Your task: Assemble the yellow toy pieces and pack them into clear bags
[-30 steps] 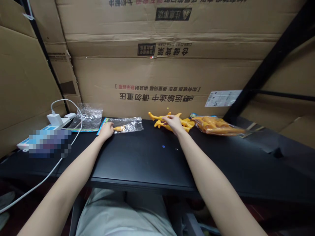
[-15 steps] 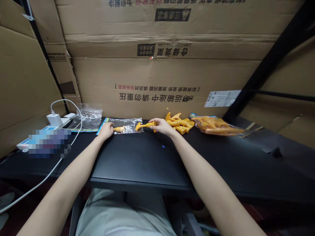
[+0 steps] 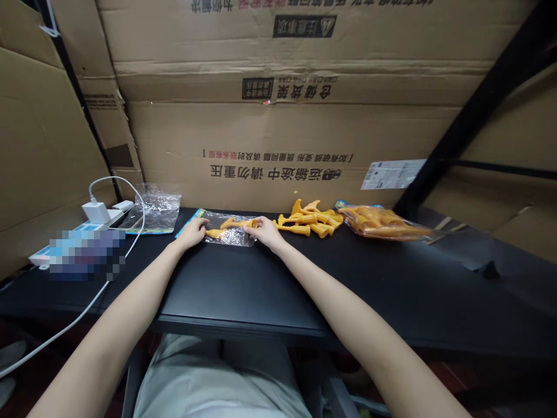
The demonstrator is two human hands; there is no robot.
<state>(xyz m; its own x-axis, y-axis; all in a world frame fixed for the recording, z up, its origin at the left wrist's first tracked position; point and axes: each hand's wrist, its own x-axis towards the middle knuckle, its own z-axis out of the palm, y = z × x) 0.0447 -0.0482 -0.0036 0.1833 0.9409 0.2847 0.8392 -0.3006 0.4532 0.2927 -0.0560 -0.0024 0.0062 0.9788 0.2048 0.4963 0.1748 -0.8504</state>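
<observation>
A clear plastic bag (image 3: pixel 237 237) with a coloured header lies on the black table. My left hand (image 3: pixel 194 233) is closed on its left part, fingers pinching the film. One orange plastic piece (image 3: pixel 215 233) sits in the bag beside those fingers. A second orange piece (image 3: pixel 235 223), with a curved fin-like end and a flared ribbed end, lies along the bag toward the right. My right hand (image 3: pixel 267 233) is closed at that flared end, by the bag's right edge. Whether it also grips the film, I cannot tell. Right of this hand lies a pile of loose orange pieces (image 3: pixel 319 219).
A filled bag of orange pieces (image 3: pixel 383 223) lies right of the pile. Another clear bag (image 3: pixel 154 212) rests at the left, near a power strip (image 3: pixel 102 222) with a white cable (image 3: pixel 143 217). Cardboard (image 3: pixel 278 133) walls the table's back.
My right hand has moved left and slightly down, bringing the orange piece further over the bag. The bag's right end has shifted lower. Another orange piece shows at the pile's left.
</observation>
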